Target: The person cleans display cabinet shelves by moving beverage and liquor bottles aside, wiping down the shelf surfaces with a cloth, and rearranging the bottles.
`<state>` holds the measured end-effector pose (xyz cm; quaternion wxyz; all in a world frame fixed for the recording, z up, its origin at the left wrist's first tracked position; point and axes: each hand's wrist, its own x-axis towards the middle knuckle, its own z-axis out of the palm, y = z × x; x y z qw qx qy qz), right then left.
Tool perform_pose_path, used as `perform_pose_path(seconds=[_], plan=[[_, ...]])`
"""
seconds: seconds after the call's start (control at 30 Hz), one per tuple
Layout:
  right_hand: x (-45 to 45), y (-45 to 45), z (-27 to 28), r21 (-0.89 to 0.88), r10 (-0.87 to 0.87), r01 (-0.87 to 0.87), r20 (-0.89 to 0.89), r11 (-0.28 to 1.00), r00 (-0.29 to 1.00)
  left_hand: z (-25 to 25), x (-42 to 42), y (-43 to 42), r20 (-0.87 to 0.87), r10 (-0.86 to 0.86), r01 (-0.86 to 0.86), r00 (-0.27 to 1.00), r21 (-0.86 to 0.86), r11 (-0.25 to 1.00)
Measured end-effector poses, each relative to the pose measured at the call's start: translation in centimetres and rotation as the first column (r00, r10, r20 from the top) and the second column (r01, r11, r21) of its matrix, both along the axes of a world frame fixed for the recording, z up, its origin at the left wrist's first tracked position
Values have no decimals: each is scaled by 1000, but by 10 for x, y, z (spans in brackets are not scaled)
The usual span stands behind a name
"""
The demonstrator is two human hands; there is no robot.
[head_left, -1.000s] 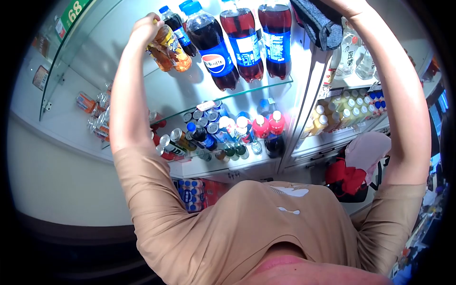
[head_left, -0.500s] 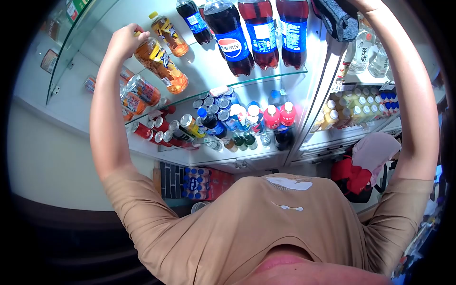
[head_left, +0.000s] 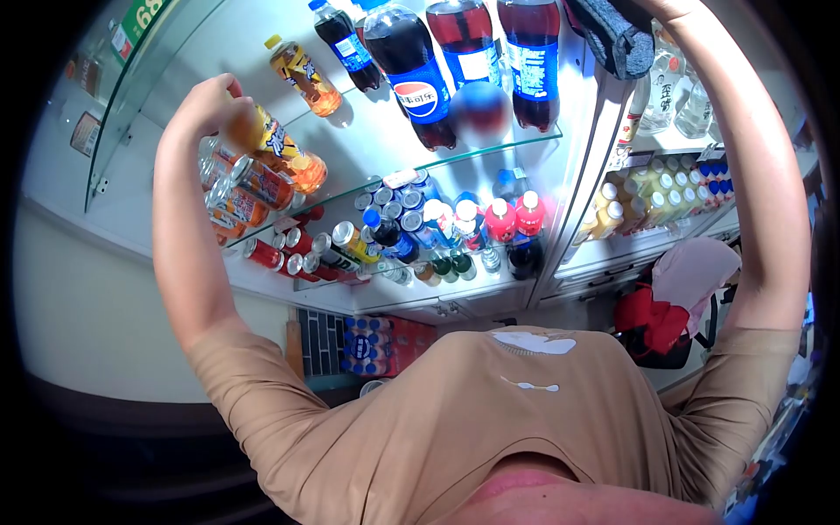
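My left hand [head_left: 208, 105] is closed around the neck end of an orange drink bottle [head_left: 302, 166] with a yellow label, on the upper glass shelf. Part of the bottle is blurred near my fingers. Beside it stand several orange-labelled containers [head_left: 262, 182]. A similar orange drink bottle [head_left: 304, 77] stands farther back, apart from my hand. At the top edge, my right hand [head_left: 667, 7] is mostly cut off. A dark grey cloth [head_left: 612, 39] hangs from it in front of the cabinet post; the fingertips are out of view.
Large cola bottles [head_left: 411, 79] stand right of the orange drinks, near the glass shelf edge [head_left: 516, 140]. Below are rows of cans [head_left: 398, 206] and pink bottles [head_left: 514, 217]. The right cabinet holds pale yellow bottles [head_left: 661, 197]. A red and pink bundle [head_left: 674, 293] lies low at right.
My left hand has moved the orange drink bottle left and down, away from its twin and closer to the orange-labelled containers. The right hand and cloth have barely shifted.
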<state>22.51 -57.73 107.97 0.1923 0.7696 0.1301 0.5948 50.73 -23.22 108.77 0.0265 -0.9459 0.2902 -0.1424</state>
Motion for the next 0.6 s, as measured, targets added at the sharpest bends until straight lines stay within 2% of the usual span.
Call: perform_pose_path(seconds=[0.07, 0.17, 0.27, 0.33, 0.4, 0.47, 0.5, 0.53, 0.57, 0.6], plan=[[1, 0, 0, 1, 5, -5, -1, 1000, 1000, 6, -18, -12, -83, 114, -110, 990, 48, 993], [2, -1, 2, 9, 17, -17, -4, 1000, 1000, 9, -1, -27, 48, 38, -51, 998, 319, 946], [3, 0, 4, 21, 31, -31, -17, 999, 999, 17, 6, -58, 39, -29, 14, 999, 346, 938], [4, 1, 5, 50, 55, -53, -31, 997, 998, 14, 36, -84, 163, -124, 78, 979, 261, 962], [2, -2, 4, 150, 125, -115, -58, 982, 990, 11, 56, -112, 183, -143, 121, 973, 126, 985], [3, -9, 3, 269, 205, -175, -89, 947, 975, 8, 50, -137, -33, -71, 65, 997, -149, 987], [3, -9, 2, 280, 206, -172, -94, 945, 974, 4, 63, -147, 13, -66, 67, 998, -193, 979], [1, -8, 1, 232, 173, -147, -92, 961, 981, -2, 78, -158, 58, -62, 74, 996, -235, 969], [0, -5, 6, -26, 34, -34, 5, 999, 999, -7, 93, -165, 10, -59, 59, 998, -321, 945], [-2, -1, 8, -263, -77, 109, 130, 959, 989, -11, 99, -170, -16, -65, 55, 998, -342, 938]])
